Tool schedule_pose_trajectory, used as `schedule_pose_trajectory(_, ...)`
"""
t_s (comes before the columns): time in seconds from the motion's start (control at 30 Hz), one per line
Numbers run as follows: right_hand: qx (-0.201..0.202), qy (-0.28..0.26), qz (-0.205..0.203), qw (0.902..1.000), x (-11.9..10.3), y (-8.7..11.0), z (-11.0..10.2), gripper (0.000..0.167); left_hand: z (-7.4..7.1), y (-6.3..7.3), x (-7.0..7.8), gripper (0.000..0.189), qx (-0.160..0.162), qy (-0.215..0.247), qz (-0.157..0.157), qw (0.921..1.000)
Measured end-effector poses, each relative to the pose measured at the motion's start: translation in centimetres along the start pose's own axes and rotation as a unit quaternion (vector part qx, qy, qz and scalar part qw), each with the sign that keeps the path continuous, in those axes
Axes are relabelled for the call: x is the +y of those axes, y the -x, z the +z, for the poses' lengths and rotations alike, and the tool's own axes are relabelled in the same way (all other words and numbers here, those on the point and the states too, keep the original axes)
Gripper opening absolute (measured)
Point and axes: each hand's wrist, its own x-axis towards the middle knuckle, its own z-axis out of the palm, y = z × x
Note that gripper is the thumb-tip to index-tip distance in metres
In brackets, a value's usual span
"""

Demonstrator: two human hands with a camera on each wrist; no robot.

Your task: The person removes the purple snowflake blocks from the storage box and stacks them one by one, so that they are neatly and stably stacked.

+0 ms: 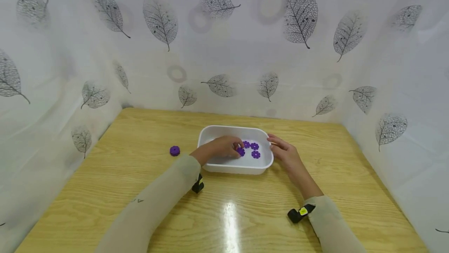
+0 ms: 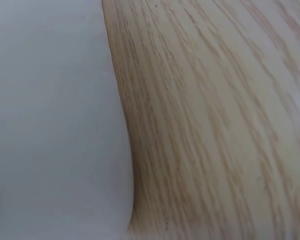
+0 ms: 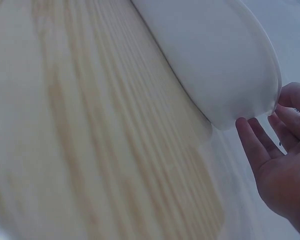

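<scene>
A white plastic tub (image 1: 238, 170) stands on the table, with several purple flower-shaped plastic pieces (image 1: 255, 154) lying flat on its floor. My left hand (image 1: 224, 146) reaches into it over the left side, thumb and fingertips pinching one purple flower-shaped piece (image 1: 240, 151) near the middle. At the tub's right end, my right hand (image 1: 285, 153) holds the rim. The right wrist view shows some fingers (image 3: 252, 145) against the outer wall and others at the rim. Only sleeve and tabletop fill the left wrist view.
To the left of the tub, a small stack of purple flower-shaped pieces (image 1: 174, 151) sits on the wooden table (image 1: 140, 136). A white curtain with a leaf print (image 1: 224, 50) encloses the back and both sides. Each wrist carries a small black camera (image 1: 297, 214).
</scene>
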Motion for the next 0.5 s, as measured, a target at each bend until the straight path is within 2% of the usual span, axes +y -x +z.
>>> schedule_pose_trajectory(0.37,0.003,-0.008,-0.003,1.0000,-0.03,-0.01,0.01,0.043,0.06,-0.03,0.07,0.043,-0.006,-0.008,-0.010,0.9999)
schedule_pose_trajectory(0.5,0.002,-0.007,-0.005,1.0000,-0.01,0.03,0.03,0.044,-0.10,0.05,0.14,0.042,-0.003,0.006,-0.013,0.9999)
